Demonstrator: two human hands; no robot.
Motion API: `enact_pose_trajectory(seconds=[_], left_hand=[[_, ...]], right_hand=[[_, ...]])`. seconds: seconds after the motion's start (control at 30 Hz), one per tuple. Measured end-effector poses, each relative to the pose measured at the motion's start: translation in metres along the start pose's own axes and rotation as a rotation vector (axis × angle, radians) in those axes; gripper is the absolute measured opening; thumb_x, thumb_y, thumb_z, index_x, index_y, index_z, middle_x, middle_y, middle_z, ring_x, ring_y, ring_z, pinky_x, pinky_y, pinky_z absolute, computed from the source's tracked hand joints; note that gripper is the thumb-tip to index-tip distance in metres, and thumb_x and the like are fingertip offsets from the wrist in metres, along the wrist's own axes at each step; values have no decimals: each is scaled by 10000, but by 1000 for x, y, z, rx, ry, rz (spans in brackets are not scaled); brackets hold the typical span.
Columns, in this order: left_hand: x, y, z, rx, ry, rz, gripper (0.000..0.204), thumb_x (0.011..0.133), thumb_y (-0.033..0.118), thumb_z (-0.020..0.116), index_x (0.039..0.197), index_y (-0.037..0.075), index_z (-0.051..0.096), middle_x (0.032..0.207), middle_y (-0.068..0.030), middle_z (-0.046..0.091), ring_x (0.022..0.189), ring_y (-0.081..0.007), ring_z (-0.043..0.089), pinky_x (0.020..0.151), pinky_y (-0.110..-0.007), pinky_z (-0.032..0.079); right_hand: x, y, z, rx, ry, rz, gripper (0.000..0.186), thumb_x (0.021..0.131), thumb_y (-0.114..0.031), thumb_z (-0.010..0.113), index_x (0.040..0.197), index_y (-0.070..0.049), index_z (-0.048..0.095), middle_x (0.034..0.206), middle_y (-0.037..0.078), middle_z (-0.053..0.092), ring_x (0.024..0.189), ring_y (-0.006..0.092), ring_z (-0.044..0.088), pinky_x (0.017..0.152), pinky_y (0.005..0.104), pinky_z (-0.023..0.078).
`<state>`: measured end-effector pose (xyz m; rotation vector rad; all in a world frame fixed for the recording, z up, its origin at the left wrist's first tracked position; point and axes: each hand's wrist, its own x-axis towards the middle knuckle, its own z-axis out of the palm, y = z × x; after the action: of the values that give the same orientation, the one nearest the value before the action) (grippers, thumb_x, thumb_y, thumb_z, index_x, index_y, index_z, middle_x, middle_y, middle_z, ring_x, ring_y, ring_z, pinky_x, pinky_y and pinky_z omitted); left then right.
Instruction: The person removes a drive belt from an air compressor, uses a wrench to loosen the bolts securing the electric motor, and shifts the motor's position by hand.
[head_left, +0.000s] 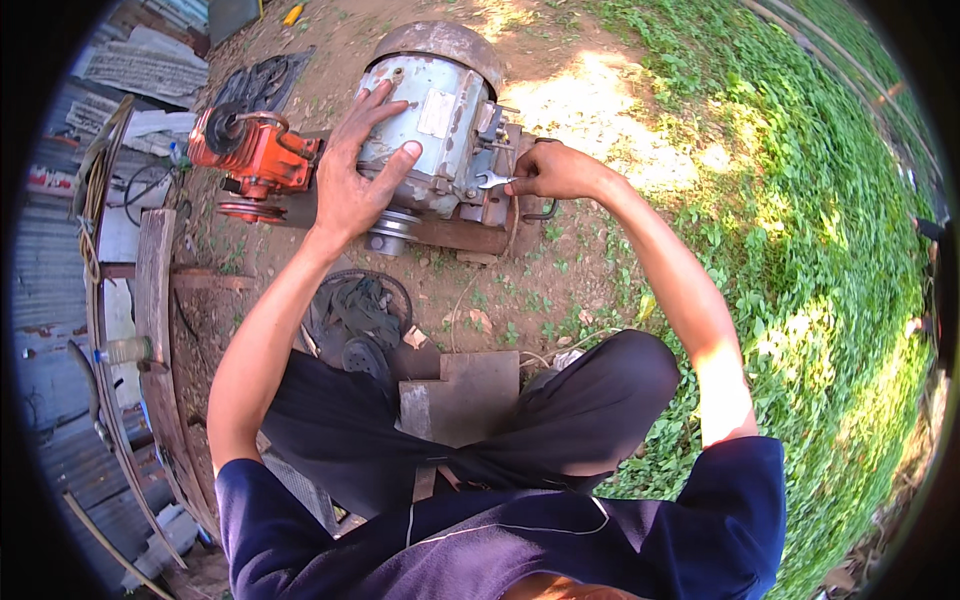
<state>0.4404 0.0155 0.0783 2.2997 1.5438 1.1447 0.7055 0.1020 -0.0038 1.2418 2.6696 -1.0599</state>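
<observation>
A person in dark trousers (340,420) sits on bare soil (550,290). The left hand (358,185), fingers spread, rests against a worn pale-blue motor (450,155); the right hand (555,170) grips a silver wrench (493,180) — its forked end at the motor's right side. Left of the motor stands an orange machine (268,155); corrugated sheets (48,270) line the far left — leafy greenery (810,250) the right.

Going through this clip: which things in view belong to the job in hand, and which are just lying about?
Belong to the job:
- grey motor, under the left hand
- wrench, in the right hand
- probably orange machine beside it

Apparently just lying about:
- dark crumpled cloth
- small yellow object
</observation>
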Motion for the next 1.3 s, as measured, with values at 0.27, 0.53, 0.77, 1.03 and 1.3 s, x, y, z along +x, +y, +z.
enact_pose_trajectory(seconds=[0.27,0.53,0.77,1.03,1.3], left_hand=[[-1,5,3,-2,47,-36,463,843,357,672,1188,50,635,1372,-155,537,1352,-353,405,1115,-443,296],[-4,15,7,59,91,-65,490,843,391,658,1162,20,635,1346,-156,559,1340,-359,421,1105,-445,306],[-3,14,7,175,61,-23,455,819,303,695,1169,24,617,1336,-167,561,1317,-362,449,1088,-440,335],[-5,11,7,170,48,-35,455,820,264,687,1197,29,591,1352,-164,548,1323,-369,437,1095,-450,324],[-9,9,11,92,74,-26,461,827,267,687,1220,43,595,1359,-141,548,1337,-343,426,1113,-446,298]], right_hand=[[-1,8,-5,91,-63,40,337,776,-305,697,934,-7,714,836,193,694,816,296,679,749,399,520],[-32,29,34,560,78,134,401,835,-406,696,857,-6,692,705,114,654,645,185,595,612,350,457],[-39,62,30,824,50,278,477,893,-513,635,779,-49,652,571,-38,465,474,80,379,442,278,287],[-33,71,21,1269,462,320,315,956,-349,592,923,-36,602,605,-43,427,458,46,355,400,228,264],[-44,49,30,729,418,318,335,952,-362,568,1037,-50,653,699,41,583,583,124,518,541,308,428]])
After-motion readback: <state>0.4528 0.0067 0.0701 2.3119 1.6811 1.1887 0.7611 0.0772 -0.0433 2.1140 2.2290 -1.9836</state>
